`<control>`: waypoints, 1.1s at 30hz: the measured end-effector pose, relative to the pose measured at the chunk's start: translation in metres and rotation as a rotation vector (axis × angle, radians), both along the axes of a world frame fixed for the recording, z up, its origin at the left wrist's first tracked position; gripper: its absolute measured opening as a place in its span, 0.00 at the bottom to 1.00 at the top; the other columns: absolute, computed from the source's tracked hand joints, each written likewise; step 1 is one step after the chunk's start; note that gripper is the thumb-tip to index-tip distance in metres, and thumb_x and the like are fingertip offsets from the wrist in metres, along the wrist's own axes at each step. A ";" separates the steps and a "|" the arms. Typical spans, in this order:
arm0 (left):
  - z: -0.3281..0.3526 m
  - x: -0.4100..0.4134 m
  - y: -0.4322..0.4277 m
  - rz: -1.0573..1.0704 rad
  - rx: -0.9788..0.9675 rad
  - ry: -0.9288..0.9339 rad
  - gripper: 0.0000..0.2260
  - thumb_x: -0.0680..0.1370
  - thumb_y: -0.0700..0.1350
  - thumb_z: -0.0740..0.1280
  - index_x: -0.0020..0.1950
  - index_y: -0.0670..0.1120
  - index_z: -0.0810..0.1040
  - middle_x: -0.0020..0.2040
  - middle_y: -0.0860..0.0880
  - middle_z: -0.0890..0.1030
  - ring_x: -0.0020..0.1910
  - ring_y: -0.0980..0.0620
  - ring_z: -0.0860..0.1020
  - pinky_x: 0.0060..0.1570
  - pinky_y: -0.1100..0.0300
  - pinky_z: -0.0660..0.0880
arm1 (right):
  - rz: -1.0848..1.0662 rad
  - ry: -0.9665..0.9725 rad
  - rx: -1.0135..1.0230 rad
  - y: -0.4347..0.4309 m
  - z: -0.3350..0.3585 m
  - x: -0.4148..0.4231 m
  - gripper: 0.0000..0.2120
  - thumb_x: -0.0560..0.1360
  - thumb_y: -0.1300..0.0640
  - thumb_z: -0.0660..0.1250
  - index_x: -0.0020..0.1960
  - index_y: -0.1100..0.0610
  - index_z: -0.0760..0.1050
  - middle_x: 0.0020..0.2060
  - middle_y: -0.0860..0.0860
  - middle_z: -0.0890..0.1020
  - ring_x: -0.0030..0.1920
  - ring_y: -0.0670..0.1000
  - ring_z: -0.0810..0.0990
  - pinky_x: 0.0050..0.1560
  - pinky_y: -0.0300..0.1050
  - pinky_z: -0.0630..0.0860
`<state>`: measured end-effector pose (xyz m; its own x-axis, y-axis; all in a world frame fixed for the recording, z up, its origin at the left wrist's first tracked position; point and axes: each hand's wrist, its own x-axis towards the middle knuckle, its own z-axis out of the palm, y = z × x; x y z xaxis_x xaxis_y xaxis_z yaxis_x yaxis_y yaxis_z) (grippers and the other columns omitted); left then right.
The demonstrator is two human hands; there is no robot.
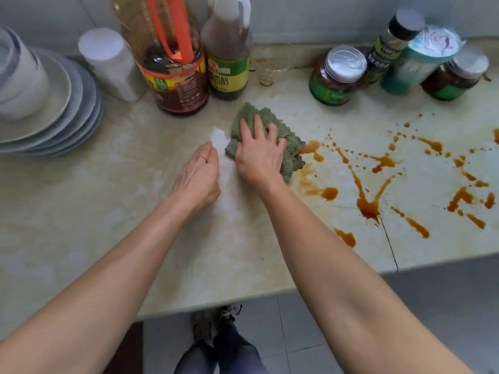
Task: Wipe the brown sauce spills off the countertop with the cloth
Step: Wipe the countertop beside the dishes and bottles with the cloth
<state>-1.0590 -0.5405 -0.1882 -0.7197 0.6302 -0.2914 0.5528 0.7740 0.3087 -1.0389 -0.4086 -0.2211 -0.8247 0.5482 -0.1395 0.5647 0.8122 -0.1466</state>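
Observation:
A crumpled green cloth point(290, 147) lies on the pale marbled countertop point(108, 211) near its middle. My right hand point(259, 152) rests flat on top of the cloth with fingers spread, pressing it down. My left hand point(198, 176) sits on the counter just left of the cloth, fingers loosely curled, holding nothing. Brown sauce spills point(367, 206) spread in streaks and drops over the right half of the counter, the nearest smears touching the cloth's right edge.
A stack of plates point(78, 103) with a bowl stands at the far left. Two large sauce bottles point(178, 85), a white canister point(110, 63), a small glass point(270, 71) and several jars point(337, 76) line the back wall. A crack point(388, 241) runs toward the counter's front edge.

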 end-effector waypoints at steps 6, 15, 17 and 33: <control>-0.002 -0.010 0.015 -0.023 -0.025 -0.011 0.31 0.77 0.36 0.55 0.78 0.39 0.47 0.79 0.44 0.45 0.78 0.49 0.46 0.74 0.61 0.45 | 0.070 0.057 0.082 0.003 -0.007 0.009 0.26 0.81 0.48 0.52 0.78 0.47 0.53 0.78 0.52 0.54 0.74 0.58 0.55 0.66 0.57 0.58; -0.002 -0.015 0.024 -0.035 -0.126 -0.016 0.32 0.78 0.37 0.55 0.77 0.39 0.41 0.78 0.45 0.40 0.78 0.48 0.42 0.73 0.61 0.42 | -0.024 0.027 0.092 0.037 -0.006 -0.011 0.26 0.81 0.47 0.52 0.78 0.47 0.53 0.78 0.52 0.55 0.74 0.59 0.55 0.65 0.56 0.59; -0.002 -0.018 0.023 -0.043 -0.131 -0.044 0.32 0.77 0.35 0.54 0.78 0.40 0.41 0.78 0.45 0.40 0.78 0.49 0.42 0.74 0.60 0.42 | -0.078 0.024 0.092 0.061 -0.005 -0.026 0.26 0.81 0.46 0.51 0.78 0.46 0.54 0.78 0.53 0.55 0.73 0.59 0.55 0.65 0.55 0.58; -0.003 -0.023 0.020 -0.062 -0.152 -0.095 0.34 0.76 0.36 0.56 0.78 0.41 0.40 0.78 0.46 0.38 0.77 0.50 0.41 0.74 0.61 0.41 | -0.084 -0.051 -0.014 0.028 -0.001 -0.012 0.28 0.82 0.46 0.50 0.79 0.51 0.49 0.79 0.56 0.48 0.76 0.62 0.48 0.71 0.64 0.50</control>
